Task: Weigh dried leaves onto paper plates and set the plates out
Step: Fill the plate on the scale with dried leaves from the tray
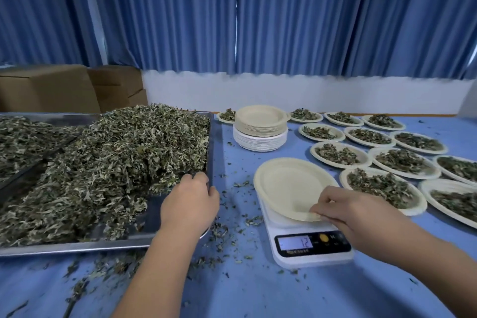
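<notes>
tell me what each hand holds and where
Right hand pinches the empty paper plate by its near rim. Left hand is at the dried leaves; grip cannot be told.

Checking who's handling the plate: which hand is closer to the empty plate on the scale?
Right. The right hand pinches the near rim of the empty plate on the scale. The left hand is off to its left, at the leaf pile in the tray.
</notes>
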A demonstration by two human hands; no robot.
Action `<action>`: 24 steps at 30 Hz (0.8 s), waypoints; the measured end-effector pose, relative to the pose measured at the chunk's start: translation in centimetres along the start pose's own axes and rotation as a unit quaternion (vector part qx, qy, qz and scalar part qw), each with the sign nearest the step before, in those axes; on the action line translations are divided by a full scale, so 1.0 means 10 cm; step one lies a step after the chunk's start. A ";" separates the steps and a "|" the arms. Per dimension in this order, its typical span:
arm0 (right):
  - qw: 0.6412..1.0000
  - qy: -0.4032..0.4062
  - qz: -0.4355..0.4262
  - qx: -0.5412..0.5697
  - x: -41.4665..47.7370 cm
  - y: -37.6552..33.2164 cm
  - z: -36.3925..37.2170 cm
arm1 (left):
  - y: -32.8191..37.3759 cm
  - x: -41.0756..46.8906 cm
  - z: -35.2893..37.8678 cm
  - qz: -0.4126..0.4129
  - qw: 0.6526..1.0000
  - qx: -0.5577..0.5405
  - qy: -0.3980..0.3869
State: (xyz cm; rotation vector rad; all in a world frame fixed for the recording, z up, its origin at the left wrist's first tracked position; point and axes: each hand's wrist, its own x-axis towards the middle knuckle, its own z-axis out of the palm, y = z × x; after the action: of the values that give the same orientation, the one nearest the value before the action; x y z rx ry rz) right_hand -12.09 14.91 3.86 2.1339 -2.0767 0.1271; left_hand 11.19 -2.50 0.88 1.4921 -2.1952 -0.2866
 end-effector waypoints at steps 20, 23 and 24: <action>0.851 0.338 0.246 0.317 0.50 0.61 0.41 | -0.05 0.08 0.09 0.005 1.000 0.014 0.005; 0.847 0.313 0.263 0.342 0.44 0.64 0.54 | -0.06 0.08 0.11 0.004 1.000 0.018 -0.009; 0.847 0.307 0.265 0.344 0.43 0.64 0.56 | -0.06 0.08 0.12 0.003 1.000 0.017 -0.012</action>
State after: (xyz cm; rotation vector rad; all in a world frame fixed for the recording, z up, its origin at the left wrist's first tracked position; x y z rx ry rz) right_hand -18.62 9.55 -0.57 1.3439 -2.2823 1.5942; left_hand 10.85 -3.55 -0.16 1.5079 -2.2345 -0.2673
